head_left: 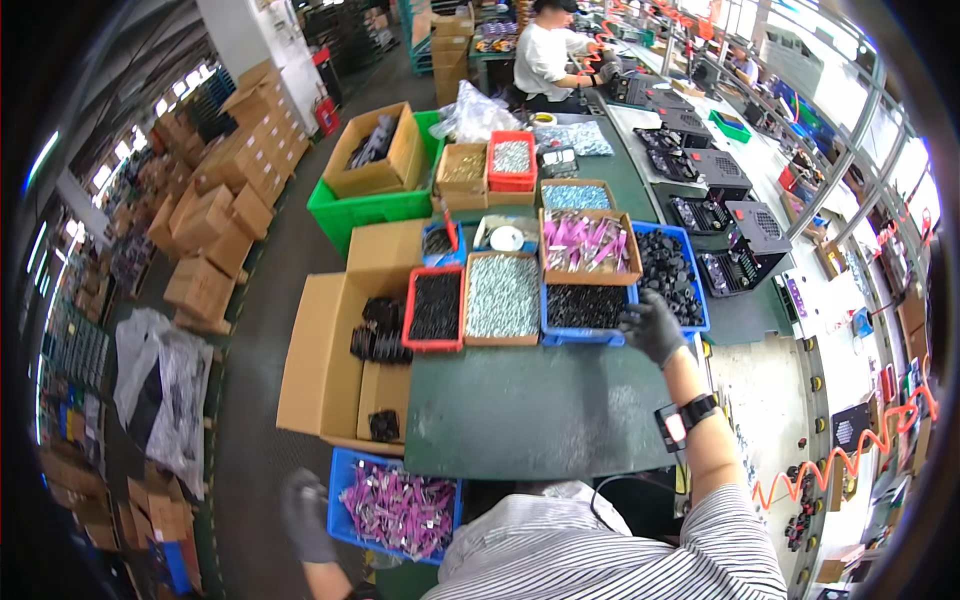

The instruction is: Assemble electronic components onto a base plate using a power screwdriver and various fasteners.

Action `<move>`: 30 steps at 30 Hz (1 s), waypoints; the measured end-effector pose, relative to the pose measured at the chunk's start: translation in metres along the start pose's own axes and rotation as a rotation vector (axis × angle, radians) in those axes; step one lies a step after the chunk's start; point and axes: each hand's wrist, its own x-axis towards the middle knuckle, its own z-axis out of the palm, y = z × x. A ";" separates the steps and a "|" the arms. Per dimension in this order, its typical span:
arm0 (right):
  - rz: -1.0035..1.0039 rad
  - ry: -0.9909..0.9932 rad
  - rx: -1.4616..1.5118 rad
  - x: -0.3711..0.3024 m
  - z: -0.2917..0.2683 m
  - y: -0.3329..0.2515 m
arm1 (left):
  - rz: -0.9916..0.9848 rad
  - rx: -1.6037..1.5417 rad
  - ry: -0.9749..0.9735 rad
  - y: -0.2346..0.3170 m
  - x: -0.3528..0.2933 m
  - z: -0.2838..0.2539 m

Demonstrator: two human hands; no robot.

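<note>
My right hand (654,330), in a dark grey glove, hovers at the near corner between two blue bins. Its fingers look apart, with nothing visible in them. Black chunky plastic parts (667,268) fill the right-hand blue bin (703,318); small black pieces (588,304) lie in the other. My left hand (308,512), also gloved, hangs low beside a blue bin (343,534) of purple-and-silver parts (397,506). Motion smears its fingers. A carton of similar purple parts (588,240) stands behind the bin of small black pieces.
A dark green table (530,410) spreads before me. On it are a red tray (408,330) of black pieces and a carton of silvery pieces (502,296). An open cardboard box (325,350) stands left. Black housings (720,170) line the right-hand bench; a co-worker (545,55) is farther back.
</note>
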 end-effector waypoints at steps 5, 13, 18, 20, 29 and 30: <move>0.113 0.705 -0.041 0.063 0.013 0.006 | -0.468 0.133 -0.097 -0.049 0.008 0.082; 0.080 0.706 0.099 0.113 -0.013 -0.004 | -0.690 0.200 -0.198 -0.047 0.005 0.149; 0.084 0.557 -0.064 0.043 -0.004 0.006 | -0.673 0.222 -0.343 -0.037 0.015 0.182; 0.164 0.527 -0.112 -0.004 0.004 0.012 | -0.666 0.229 -0.396 -0.034 0.027 0.201; 0.429 0.567 -0.014 -0.172 0.012 0.094 | -0.400 0.370 -0.933 -0.048 0.074 0.320; 0.409 0.554 -0.044 -0.183 0.009 0.102 | -0.360 0.377 -0.954 -0.050 0.075 0.332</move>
